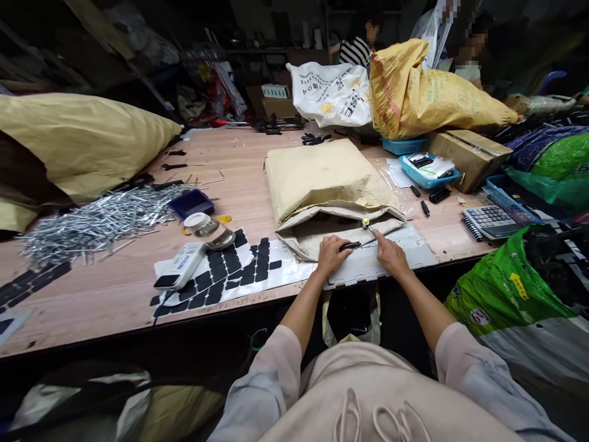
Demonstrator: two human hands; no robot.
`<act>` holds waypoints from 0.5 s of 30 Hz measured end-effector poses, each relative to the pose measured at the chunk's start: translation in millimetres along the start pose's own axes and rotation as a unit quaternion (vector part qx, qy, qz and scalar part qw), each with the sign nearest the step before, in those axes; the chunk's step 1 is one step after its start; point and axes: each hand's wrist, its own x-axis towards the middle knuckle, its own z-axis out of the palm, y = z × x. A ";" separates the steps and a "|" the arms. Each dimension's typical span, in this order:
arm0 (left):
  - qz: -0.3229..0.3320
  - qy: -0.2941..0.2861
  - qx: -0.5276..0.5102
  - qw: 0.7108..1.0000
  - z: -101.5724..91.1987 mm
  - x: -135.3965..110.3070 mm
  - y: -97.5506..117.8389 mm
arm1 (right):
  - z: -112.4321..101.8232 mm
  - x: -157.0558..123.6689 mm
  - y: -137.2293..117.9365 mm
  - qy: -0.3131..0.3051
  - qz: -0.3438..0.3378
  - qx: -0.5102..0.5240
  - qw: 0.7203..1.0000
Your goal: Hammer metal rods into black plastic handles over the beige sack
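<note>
At the front edge of the table, my left hand is closed on a small black part, its fingertips low over a pale board. My right hand grips a small hammer with a round yellowish head, which points away from me. The hammer's handle is mostly hidden by the fingers. Just beyond both hands lies a large beige paper sack, its mouth gaping toward me and dark inside. Below the table edge, an open bag holds dark contents.
Left on the table are a heap of metal rods, a glass jar, a white box-shaped device and black adhesive pads. To the right are a calculator, a blue basket and a green sack. People stand behind.
</note>
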 end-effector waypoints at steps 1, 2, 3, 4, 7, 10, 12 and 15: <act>-0.006 0.017 -0.016 1.000 3.3 -2.3 -0.8 | -0.4 -1.7 1.6 0.005 -0.006 0.020 1.000; -0.009 0.032 -0.028 0.999 5.7 -3.4 -1.7 | -0.5 -4.2 3.0 0.013 -0.011 0.046 0.999; -0.008 0.041 -0.038 0.998 7.3 -3.6 -2.6 | -0.2 -7.6 4.2 0.023 -0.017 0.077 0.997; -0.005 0.047 -0.044 0.998 8.0 -3.2 -3.4 | 0.6 -11.9 5.0 0.033 -0.024 0.111 0.993; 0.004 0.053 -0.045 0.998 7.8 -1.2 -5.1 | 5.1 -28.1 3.8 0.056 -0.067 0.197 0.976; 0.001 0.057 -0.041 0.998 7.9 -0.1 -6.3 | 9.5 -42.6 -2.3 0.060 -0.123 0.235 0.962; -0.004 0.057 -0.044 0.997 8.8 0.5 -7.1 | 10.9 -48.2 -7.5 0.064 -0.146 0.239 0.958; -0.012 0.056 -0.057 0.997 10.2 1.1 -8.0 | 12.0 -51.7 -13.9 0.077 -0.163 0.232 0.956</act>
